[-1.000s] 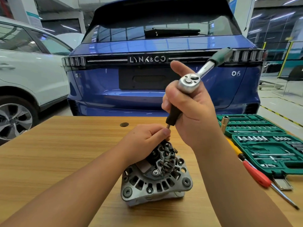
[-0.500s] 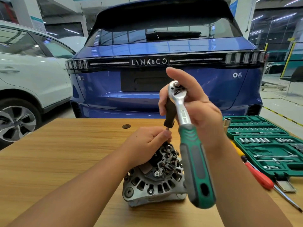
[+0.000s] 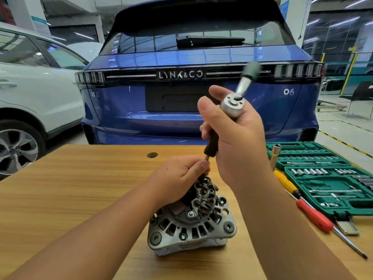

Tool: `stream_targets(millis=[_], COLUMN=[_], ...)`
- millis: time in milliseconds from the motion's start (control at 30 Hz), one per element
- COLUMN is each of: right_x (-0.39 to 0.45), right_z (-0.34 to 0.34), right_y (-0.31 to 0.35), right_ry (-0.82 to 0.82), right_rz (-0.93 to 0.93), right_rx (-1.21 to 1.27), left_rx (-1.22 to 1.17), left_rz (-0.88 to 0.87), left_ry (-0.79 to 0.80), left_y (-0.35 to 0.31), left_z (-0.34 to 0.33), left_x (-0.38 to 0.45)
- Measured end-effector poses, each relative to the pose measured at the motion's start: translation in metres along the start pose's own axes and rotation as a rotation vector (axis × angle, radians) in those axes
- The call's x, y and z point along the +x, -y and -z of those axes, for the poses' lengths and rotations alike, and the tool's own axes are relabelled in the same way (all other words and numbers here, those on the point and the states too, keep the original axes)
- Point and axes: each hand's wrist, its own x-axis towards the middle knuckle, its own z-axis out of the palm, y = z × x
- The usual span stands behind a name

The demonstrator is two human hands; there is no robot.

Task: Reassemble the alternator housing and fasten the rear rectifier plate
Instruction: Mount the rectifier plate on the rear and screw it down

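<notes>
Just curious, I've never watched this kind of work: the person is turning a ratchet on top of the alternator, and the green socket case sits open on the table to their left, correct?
Not quite. The head view shows the green socket case open on the table to the person's right, not left. The rest holds: the right hand works the ratchet above the alternator.

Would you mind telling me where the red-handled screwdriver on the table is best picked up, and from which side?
Grip the red-handled screwdriver around its thick red handle, coming down from above. It lies flat on the table with the bare thin shaft pointing toward the near right, and the green socket case crowds its far side.
</notes>
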Motion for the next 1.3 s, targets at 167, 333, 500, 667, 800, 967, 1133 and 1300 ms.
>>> stream_targets(millis=[167,333,500,667,800,967,1133,1300], right_x=[0.007,0.007,0.011,0.009,0.008,0.005,0.003,0.008], right_z=[0.008,0.010,0.017,0.012,0.006,0.003,-0.003,0.010], right_y=[-0.003,-0.007,0.002,0.005,0.000,-0.002,-0.008,0.001], right_ry=[0.263,0.342,0.473,0.284,-0.041,0.146,0.285,0.489], right_rz=[0.121,0.141,-0.011,-0.046,0.001,0.034,0.195,-0.055], right_rx=[0.129,0.182,0.349,0.235,0.038,0.097,0.056,0.379], left_rx=[-0.010,-0.035,-0.032,-0.091,0.027,-0.063,-0.080,-0.073], left_rz=[-0.014,-0.033,-0.018,0.014,-0.003,0.002,-0.036,-0.048], left_ry=[-0.025,-0.044,-0.056,-0.051,-0.038,-0.039,-0.078,-0.068], left_y=[0.001,0.002,-0.001,-0.002,-0.004,0.001,-0.001,-0.002], left_z=[0.000,-0.003,-0.002,-0.003,-0.002,-0.001,-0.002,-0.001], left_x=[0.001,0.001,0.000,0.000,0.001,0.003,0.002,0.000])
